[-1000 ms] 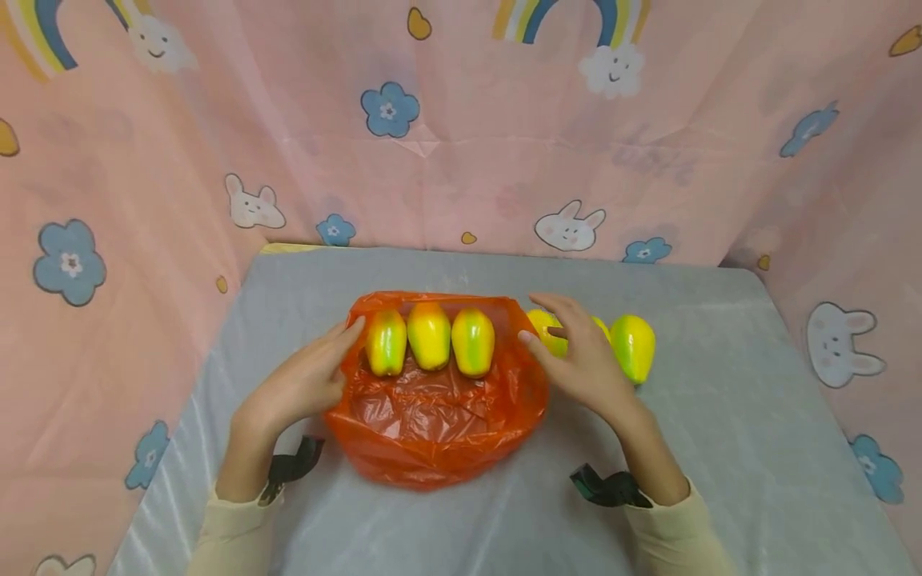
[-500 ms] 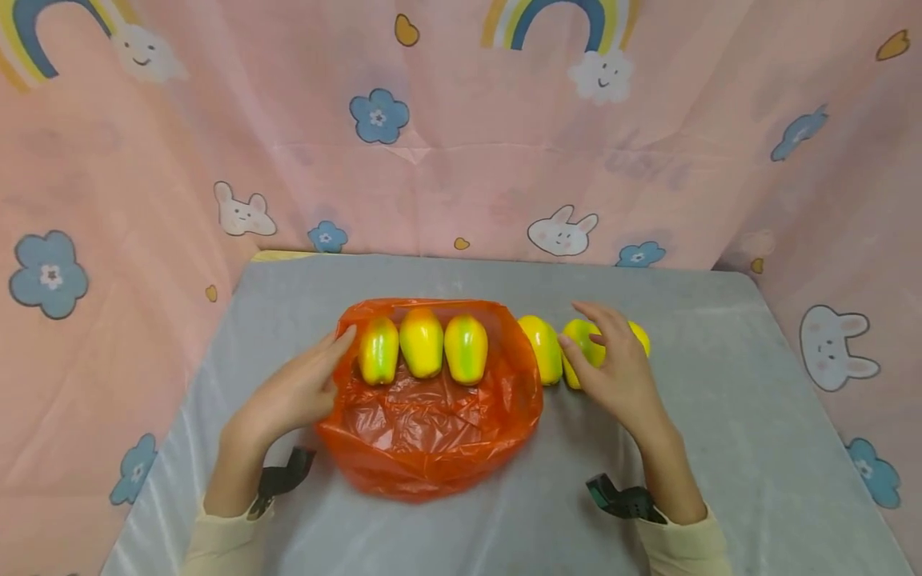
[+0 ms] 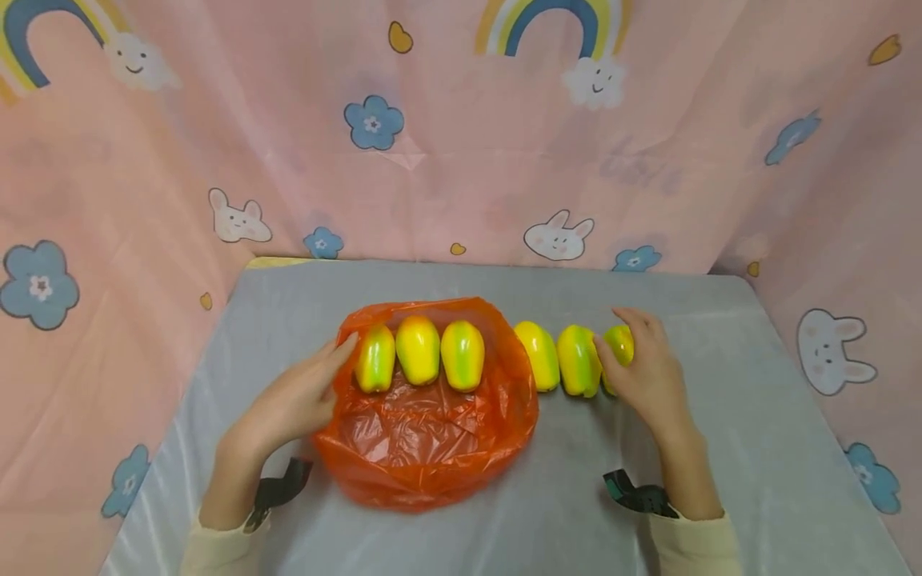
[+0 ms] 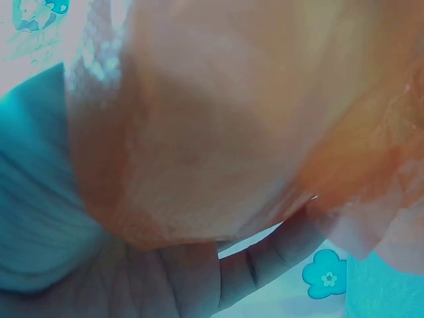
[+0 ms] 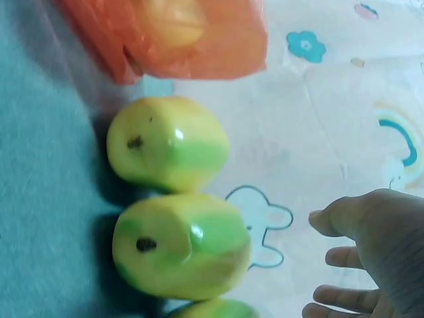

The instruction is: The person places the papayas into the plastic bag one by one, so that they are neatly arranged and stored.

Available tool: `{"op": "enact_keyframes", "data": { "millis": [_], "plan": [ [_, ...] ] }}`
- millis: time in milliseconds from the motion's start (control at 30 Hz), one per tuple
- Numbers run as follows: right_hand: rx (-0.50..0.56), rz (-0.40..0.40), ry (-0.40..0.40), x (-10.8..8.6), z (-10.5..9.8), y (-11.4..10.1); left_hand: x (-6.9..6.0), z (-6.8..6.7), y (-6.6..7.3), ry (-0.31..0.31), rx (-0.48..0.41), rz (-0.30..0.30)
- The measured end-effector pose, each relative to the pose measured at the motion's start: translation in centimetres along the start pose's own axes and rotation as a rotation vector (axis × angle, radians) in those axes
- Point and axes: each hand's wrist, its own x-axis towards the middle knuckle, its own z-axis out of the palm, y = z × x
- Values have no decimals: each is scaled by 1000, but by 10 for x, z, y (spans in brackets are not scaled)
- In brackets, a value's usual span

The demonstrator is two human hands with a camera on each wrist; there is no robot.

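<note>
An orange plastic bag (image 3: 425,484) lies with its mouth wide towards me. Three yellow-green papayas stand in a row inside it, among them the middle papaya (image 3: 418,350). My left hand (image 3: 291,400) rests against the bag's left rim, fingers fairly straight; in the left wrist view the bag film (image 4: 199,132) covers part of the palm and fingers. To the right of the bag are three more papayas: one beside it (image 3: 537,356), a second (image 3: 579,360) and a third (image 3: 621,344). My right hand (image 3: 651,380) hovers at the third, thumb and fingers spread, partly hiding it.
The grey cloth-covered table (image 3: 749,416) extends to the right of the papayas. A pink printed curtain (image 3: 461,176) hangs behind and along both sides. Dark wrist-camera mounts (image 3: 637,492) sit on both wrists.
My right hand has left the bag's right rim and moved right past two papayas to the farthest one. My left hand stays at the bag. The head view has shifted slightly.
</note>
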Motion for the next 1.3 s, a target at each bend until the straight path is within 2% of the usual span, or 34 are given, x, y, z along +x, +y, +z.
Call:
{"op": "enact_keyframes", "data": {
  "millis": [167, 300, 467, 767, 867, 1000, 1300],
  "plan": [
    [-19, 77, -55, 3, -5, 17, 5, 1, 1, -2, 10, 6],
    [-40, 147, -111, 5, -1, 25, 1, -1, 0, 4, 18, 4],
    [-63, 197, -149, 7, 5, 34, -1, -4, 0, 1, 14, 4],
    [-21, 241, -204, 8, 3, 42, 1, -2, -2, -17, -6, -30],
    [-19, 255, -228, 8, 2, 45, 2, 0, -3, -14, -8, -20],
    [-34, 250, -254, 9, 1, 49, 4, 0, -3, -5, -4, -6],
    [3, 232, -300, 8, 0, 52, 1, -1, -3, -13, 17, -30]
  ]
}}
